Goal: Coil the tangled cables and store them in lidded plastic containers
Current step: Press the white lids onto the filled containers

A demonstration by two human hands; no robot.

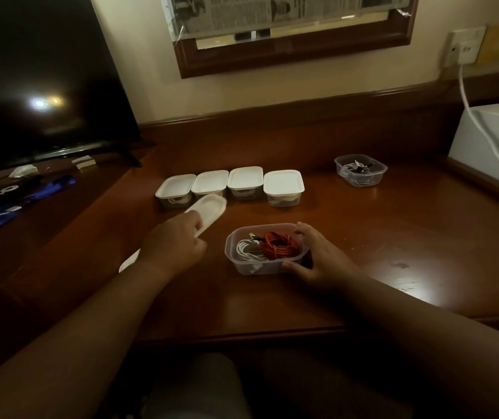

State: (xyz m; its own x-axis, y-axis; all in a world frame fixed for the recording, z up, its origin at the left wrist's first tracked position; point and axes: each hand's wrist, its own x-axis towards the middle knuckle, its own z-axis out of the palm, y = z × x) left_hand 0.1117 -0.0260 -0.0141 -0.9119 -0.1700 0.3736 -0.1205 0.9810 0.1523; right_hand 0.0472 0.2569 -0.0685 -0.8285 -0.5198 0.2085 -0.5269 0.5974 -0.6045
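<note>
Head view, open container (pixel 265 249): we found it near centre on the wooden desk (pixel 363 237), clear plastic, thin-walled, no lid on it.
Contents: a red coiled cable (pixel 278 244) at the right and a white coiled cable (pixel 246 247) at the left, both lying inside the container.
Right hand (pixel 318 258): we saw its fingers curled round the container's right end, thumb at the near wall, gripping it.
Left hand (pixel 175 243): it pinched a white lid (pixel 209 210) by the near edge, the lid tilted and raised off the desk, left of the container.
Second lid (pixel 130 261): a white piece showed under the left wrist; we could not tell more.
Closed containers (pixel 230 186): four in a row at the far side, lids on.
Far-right container (pixel 360 170): open, holding cables.
Handling, our judgement: the container was light and likely to slide on the polished wood, so we would brace it at the end walls. The lid looked thin and flexible, best held at the rim and pressed down round the corners. The coils seemed springy and could lift above the rim.
</note>
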